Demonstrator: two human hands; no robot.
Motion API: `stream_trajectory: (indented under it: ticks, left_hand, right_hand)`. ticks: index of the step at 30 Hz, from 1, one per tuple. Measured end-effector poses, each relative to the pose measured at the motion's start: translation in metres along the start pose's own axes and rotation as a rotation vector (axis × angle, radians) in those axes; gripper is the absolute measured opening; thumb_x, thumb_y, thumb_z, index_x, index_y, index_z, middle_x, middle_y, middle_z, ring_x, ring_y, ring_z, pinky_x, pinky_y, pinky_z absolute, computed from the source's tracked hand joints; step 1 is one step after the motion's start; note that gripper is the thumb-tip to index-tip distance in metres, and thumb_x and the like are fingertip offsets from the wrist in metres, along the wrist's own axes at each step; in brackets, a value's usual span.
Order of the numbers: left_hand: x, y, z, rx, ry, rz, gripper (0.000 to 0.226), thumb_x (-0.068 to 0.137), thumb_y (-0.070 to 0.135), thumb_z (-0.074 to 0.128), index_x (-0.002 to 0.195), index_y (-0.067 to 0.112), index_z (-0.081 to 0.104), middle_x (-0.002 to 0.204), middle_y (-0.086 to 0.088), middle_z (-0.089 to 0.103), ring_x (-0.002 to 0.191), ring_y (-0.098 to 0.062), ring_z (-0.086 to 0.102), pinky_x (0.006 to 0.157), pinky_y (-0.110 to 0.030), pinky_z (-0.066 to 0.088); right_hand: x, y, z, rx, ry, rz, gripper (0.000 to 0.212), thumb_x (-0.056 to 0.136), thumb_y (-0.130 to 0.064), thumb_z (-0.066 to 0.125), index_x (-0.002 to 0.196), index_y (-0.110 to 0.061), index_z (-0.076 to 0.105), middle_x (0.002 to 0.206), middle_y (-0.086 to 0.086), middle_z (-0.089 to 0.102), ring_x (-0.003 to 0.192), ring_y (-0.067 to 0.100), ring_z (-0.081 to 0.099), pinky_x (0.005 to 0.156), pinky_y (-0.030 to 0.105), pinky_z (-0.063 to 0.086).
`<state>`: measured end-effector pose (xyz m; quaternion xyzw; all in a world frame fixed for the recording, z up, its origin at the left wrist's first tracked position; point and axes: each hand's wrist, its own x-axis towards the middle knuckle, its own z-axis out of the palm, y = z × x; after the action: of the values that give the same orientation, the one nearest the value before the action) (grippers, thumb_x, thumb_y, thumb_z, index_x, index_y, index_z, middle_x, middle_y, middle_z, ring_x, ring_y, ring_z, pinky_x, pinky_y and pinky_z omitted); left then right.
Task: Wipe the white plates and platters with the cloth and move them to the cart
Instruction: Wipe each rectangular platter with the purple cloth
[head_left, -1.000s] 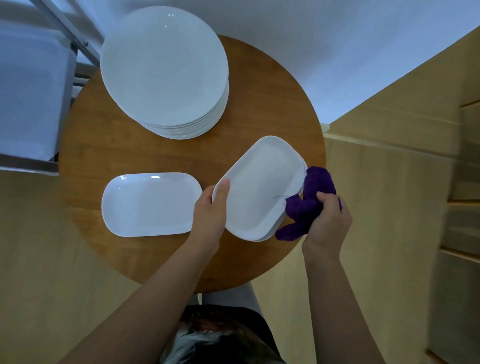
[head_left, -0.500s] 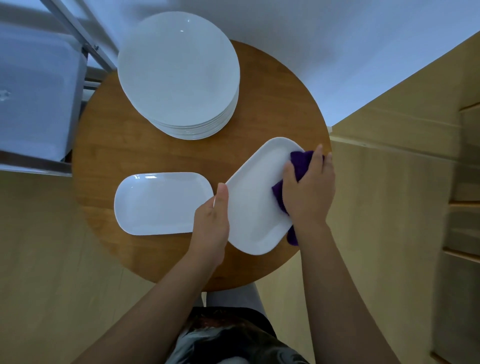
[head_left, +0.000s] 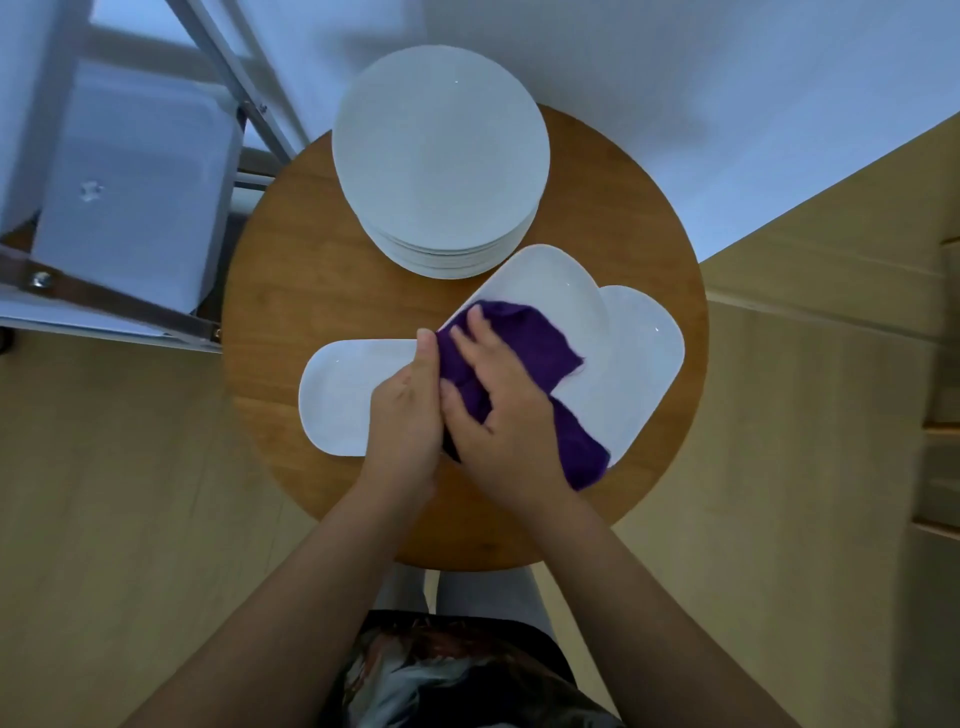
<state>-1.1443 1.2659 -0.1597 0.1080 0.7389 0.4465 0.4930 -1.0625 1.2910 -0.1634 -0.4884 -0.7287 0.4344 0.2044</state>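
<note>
I'm wiping now: my right hand (head_left: 511, 410) is pressing the purple cloth (head_left: 524, 343) flat onto the tilted white oblong platter (head_left: 550, 283), fingers spread over the fabric. My left hand (head_left: 408, 410) is gripping that platter's near-left edge, thumb up along the rim, fingers hidden underneath. Beneath it another white oblong platter (head_left: 649, 343) is lying on the round wooden table (head_left: 291, 270), peeking out on the right, and a third white platter (head_left: 337, 395) is lying flat to the left. A stack of round white plates (head_left: 441, 156) is waiting at the far side, untouched, I'd say. Next I'm judging this platter needs carrying left to the metal-framed cart (head_left: 119, 171); its shelf is holding something pale I can't make out.
</note>
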Motion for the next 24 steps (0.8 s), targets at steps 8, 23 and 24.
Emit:
stream_trajectory:
  ticks: [8,23,24]
  left_hand:
    - [0.004,0.003,-0.044,-0.117,-0.009,-0.16,0.04,0.091,0.058,0.041,0.078,0.029,0.064,0.07,0.008,0.072,0.076,-0.011,0.069,0.061,-0.023,0.054]
    - [0.038,0.041,-0.112,0.331,-0.37,-0.224,0.051,0.087,0.062,0.045,0.102,0.018,0.064,0.085,-0.002,0.074,0.082,-0.022,0.071,0.072,-0.034,0.055]
    - [0.039,0.042,-0.112,0.295,-0.369,-0.245,0.049,0.087,0.06,0.047,0.104,0.017,0.064,0.086,-0.001,0.075,0.08,-0.019,0.072,0.069,-0.032,0.054]
  right_hand:
    - [-0.036,-0.015,0.015,0.124,-0.2,-0.095,0.057,0.083,-0.017,0.063,0.137,-0.014,0.046,0.14,0.0,0.048,0.129,-0.001,0.038,0.106,0.021,0.037]
    - [-0.046,0.034,-0.034,-0.512,-0.178,-0.555,0.078,0.058,-0.016,0.089,0.122,-0.014,0.043,0.117,0.017,0.064,0.109,0.036,0.06,0.084,0.046,0.053]
    - [-0.047,0.033,-0.031,-0.526,-0.103,-0.561,0.074,0.058,-0.015,0.088,0.118,-0.012,0.045,0.107,0.018,0.068,0.098,0.036,0.065,0.075,0.042,0.056]
